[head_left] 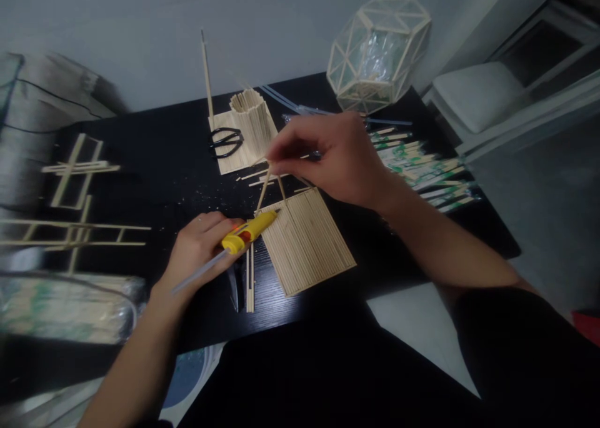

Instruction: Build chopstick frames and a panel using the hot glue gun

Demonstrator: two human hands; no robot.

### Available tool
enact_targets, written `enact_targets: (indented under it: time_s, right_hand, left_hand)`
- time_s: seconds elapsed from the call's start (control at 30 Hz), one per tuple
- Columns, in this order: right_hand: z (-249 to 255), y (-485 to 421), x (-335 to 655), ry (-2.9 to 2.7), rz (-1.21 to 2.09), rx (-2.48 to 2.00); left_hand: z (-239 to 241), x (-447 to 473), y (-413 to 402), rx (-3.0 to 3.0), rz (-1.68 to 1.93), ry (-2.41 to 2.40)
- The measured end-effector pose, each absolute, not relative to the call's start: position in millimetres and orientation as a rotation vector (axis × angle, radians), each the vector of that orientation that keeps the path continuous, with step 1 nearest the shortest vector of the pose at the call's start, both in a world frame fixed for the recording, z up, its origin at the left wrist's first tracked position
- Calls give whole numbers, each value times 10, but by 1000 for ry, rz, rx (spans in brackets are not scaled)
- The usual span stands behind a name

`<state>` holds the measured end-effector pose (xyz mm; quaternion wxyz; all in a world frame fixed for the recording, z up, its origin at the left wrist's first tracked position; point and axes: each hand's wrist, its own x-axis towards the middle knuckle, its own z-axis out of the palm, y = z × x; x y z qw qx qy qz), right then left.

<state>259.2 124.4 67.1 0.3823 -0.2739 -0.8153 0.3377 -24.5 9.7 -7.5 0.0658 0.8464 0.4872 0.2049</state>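
Note:
My left hand (pixel 197 253) is closed around a yellow glue gun (pixel 248 231) with a clear glue stick trailing out its back. The gun's nozzle touches the upper left corner of a flat panel of bamboo sticks (pixel 307 240) lying on the black table (pixel 154 165). My right hand (pixel 328 156) hovers above that corner and pinches two thin bamboo sticks (pixel 269 187), which lean together at the top and stand with their lower ends on the panel by the nozzle.
Behind my hands stand a small stick-built cup on a stick base (pixel 250 128) with black scissors (pixel 225 142). A geodesic stick globe (pixel 379 53) sits at the back right. Wrapped chopsticks (pixel 422 169) lie right; stick frames (pixel 75 190) lie left. Loose sticks (pixel 250 278) rest near the front.

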Motion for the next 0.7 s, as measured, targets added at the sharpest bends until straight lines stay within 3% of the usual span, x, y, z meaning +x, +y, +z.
enact_targets:
  time_s: [0.23,0.3,0.47,0.7]
  right_hand:
    - [654,1247,2587,-2061,855,-696]
    - [659,1241,2588,-2056,852,-697]
    - [656,1233,2588,-2053,854,-704]
    - [594,1270,2576,-2032,824,-636]
  left_hand:
    - [44,-324,73,2426,725,1590]
    - [49,-405,54,2452,664,1707]
    - [47,-551,88,2270,953,2279]
    - [39,-645,326,2107,415,2328]
